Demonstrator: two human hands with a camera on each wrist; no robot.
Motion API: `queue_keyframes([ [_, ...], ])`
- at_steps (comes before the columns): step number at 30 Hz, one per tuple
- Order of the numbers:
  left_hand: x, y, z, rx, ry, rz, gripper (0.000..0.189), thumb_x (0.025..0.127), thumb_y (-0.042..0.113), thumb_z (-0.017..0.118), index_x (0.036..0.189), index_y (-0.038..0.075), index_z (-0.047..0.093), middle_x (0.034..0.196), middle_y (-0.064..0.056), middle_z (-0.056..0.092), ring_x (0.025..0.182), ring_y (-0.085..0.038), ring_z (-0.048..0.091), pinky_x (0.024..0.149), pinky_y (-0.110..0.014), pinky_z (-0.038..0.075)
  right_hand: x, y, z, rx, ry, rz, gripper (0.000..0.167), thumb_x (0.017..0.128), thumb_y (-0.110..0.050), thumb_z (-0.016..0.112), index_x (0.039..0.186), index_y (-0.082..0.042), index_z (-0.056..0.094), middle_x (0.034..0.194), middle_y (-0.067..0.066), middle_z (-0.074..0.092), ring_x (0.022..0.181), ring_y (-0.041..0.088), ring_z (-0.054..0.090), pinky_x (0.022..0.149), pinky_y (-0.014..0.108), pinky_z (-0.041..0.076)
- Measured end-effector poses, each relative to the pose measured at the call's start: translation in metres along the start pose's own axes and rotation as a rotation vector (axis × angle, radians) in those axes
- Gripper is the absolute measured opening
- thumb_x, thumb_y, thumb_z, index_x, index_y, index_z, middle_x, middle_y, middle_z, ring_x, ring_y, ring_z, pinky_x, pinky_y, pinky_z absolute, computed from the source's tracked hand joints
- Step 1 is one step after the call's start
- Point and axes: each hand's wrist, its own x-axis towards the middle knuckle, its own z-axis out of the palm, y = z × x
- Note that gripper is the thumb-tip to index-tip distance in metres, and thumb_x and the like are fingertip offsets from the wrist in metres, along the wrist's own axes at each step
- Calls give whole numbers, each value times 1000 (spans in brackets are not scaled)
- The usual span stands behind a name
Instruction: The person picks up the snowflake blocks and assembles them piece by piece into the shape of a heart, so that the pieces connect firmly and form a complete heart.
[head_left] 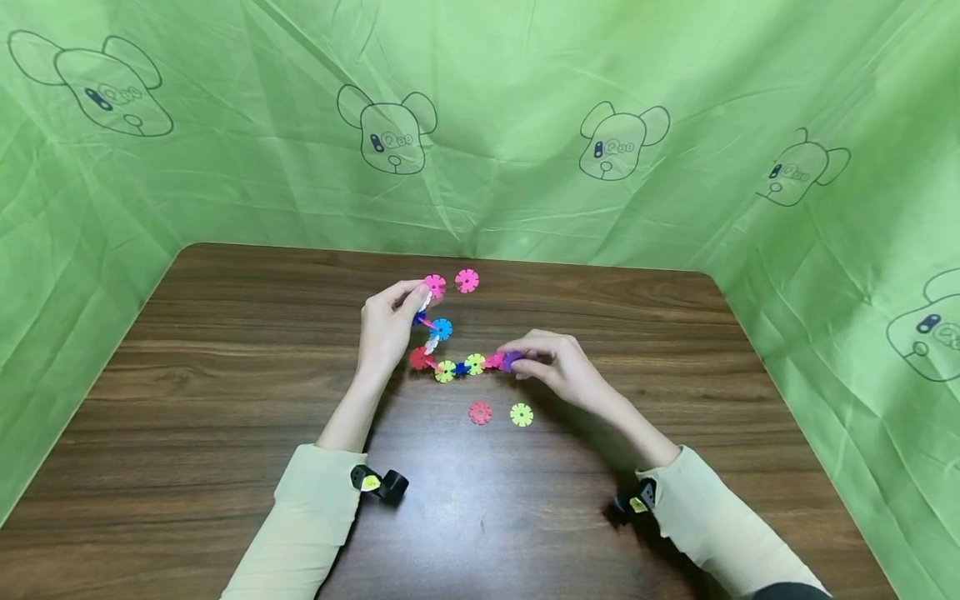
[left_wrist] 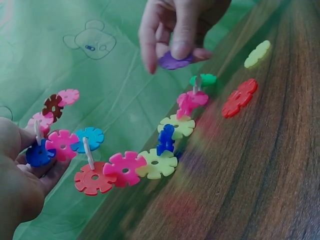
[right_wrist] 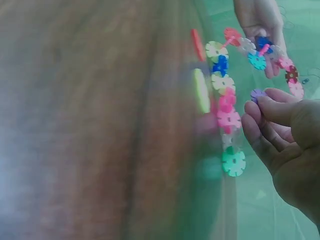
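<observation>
A chain of slotted plastic snowflake discs (head_left: 445, 372) in pink, yellow, blue, red, white and other colours bends between my hands. My left hand (head_left: 386, 329) holds it near the end with a brown disc (left_wrist: 52, 107) between two pink ones; its fingers lie behind a dark blue disc (left_wrist: 40, 154) in the left wrist view. My right hand (head_left: 562, 367) pinches a single purple disc (left_wrist: 175, 61) between thumb and fingers. That disc is apart from the chain, above the green disc (right_wrist: 234, 163) at the chain's other end. In the head view my right hand hides this green end.
Two loose discs, one red (head_left: 480, 412) and one yellow (head_left: 522, 414), lie on the brown wooden table (head_left: 225, 400) nearer to me than the chain. A green cloth (head_left: 510, 67) printed with bear faces hangs around the table's back and sides.
</observation>
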Motion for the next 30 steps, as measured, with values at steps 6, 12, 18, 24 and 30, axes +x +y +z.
queue_keyframes([
  [6,-1,1,0,-3,-15,3,26,102,30,66,114,11,78,108,-11,79,91,-9,67,81,-22,51,12,-7,-8,28,59,68,35,87,0,78,122,-3,74,105,13,77,83,16,74,75,22,61],
  [12,-1,0,1,-15,-24,27,26,102,29,66,115,10,77,108,-12,79,86,-6,67,77,-18,51,25,-11,-16,92,127,145,40,84,-1,81,123,-4,74,97,18,78,79,2,71,69,24,60],
  [18,-1,0,2,-26,-36,38,25,103,28,65,114,10,77,107,-11,80,94,-9,69,83,-21,52,37,-14,-18,198,181,156,41,87,1,78,126,-2,71,99,25,76,81,4,74,76,29,63],
  [24,-2,2,3,-38,-44,52,24,102,26,65,113,9,77,107,-12,79,98,-22,72,81,-19,52,46,-16,-19,248,228,134,40,87,0,79,127,0,71,101,28,73,79,6,74,76,34,64],
  [30,-2,4,3,-19,-40,47,25,102,29,65,113,10,77,106,-12,79,86,-8,65,76,-18,50,53,-19,-21,274,219,135,39,92,-1,73,131,-1,68,107,29,73,81,13,76,80,33,64],
])
